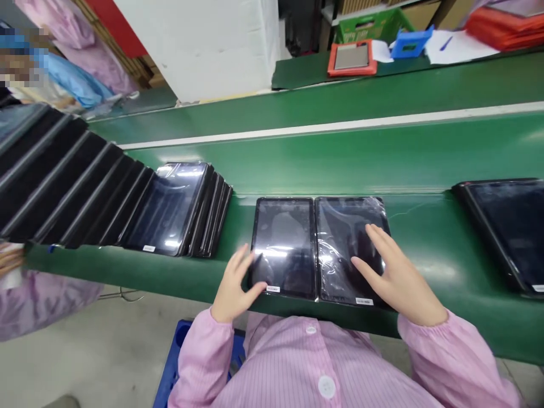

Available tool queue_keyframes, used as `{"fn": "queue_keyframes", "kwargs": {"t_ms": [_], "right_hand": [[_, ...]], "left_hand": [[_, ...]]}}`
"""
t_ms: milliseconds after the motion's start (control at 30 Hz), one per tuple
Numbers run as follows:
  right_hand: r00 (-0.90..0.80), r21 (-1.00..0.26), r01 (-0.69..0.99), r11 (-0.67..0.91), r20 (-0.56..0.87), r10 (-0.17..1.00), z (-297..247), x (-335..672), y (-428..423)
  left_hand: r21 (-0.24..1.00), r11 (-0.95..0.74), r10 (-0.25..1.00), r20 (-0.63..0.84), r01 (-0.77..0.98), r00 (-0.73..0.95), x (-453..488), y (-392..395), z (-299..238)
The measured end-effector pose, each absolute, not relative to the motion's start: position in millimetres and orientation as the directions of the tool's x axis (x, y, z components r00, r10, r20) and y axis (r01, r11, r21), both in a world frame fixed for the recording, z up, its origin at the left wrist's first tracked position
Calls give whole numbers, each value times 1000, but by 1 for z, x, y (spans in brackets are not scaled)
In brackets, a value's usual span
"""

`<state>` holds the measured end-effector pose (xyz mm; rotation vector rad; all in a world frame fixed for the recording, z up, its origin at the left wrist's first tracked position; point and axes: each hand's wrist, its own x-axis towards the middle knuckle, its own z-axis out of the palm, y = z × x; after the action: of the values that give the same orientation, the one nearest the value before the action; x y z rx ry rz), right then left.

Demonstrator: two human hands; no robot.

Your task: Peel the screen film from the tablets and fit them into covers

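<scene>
Two black tablets lie side by side at the near edge of the green bench [425, 170]. My left hand [236, 282] rests open at the left edge of the left tablet [287, 241], fingers spread and touching its frame. My right hand [393, 272] lies flat and open on the right tablet [344, 238], which is wrapped in crinkled clear film. Each tablet has a small white label at its near edge. Pink striped sleeves cover both my arms.
A long slanted row of black tablets [127, 204] leans along the bench at the left. Another black tablet [510, 232] lies at the right edge. An orange-cased tablet [352, 58] and a blue case [410, 42] sit beyond. Another person's hand [11, 258] shows at far left.
</scene>
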<state>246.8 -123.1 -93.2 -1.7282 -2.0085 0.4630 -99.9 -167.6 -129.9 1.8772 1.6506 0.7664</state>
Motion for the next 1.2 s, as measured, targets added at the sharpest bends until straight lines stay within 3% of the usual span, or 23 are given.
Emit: {"fn": "queue_keyframes", "kwargs": {"t_ms": [100, 167, 367, 600, 700, 800, 867, 967, 1067, 1200], "right_hand": [[-125, -554, 812, 186, 146, 981, -103, 235, -115], [-119, -545, 814, 202, 183, 976, -113, 233, -109], [-193, -458, 835, 304, 274, 942, -130, 236, -104], [-189, -447, 841, 306, 288, 939, -130, 234, -108], [-194, -454, 830, 323, 307, 932, -130, 233, -110], [-205, -484, 805, 344, 319, 926, -129, 232, -113], [-216, -513, 782, 353, 308, 926, -128, 231, -116], [-284, -530, 751, 394, 278, 917, -127, 230, -121], [-386, -496, 745, 445, 224, 895, -126, 228, -125], [-478, -431, 747, 506, 181, 860, -123, 227, -124]], "left_hand": [[548, -356, 924, 85, 757, 372, -98, -176, -120], [513, -407, 895, 61, 756, 441, -98, -175, -118], [627, -341, 886, -35, 700, 463, -114, -161, -116], [694, -330, 898, 24, 640, 438, -116, -155, -109], [708, -213, 956, 8, 673, 293, -112, -157, -113], [817, -37, 998, 65, 575, -28, -103, -160, -132], [920, 45, 944, 89, 390, -318, -92, -162, -150], [986, 132, 762, -34, 103, -647, -73, -167, -174], [985, 174, 677, -122, -2, -726, -62, -173, -183], [992, 85, 748, -2, 92, -664, -66, -179, -183]]}}
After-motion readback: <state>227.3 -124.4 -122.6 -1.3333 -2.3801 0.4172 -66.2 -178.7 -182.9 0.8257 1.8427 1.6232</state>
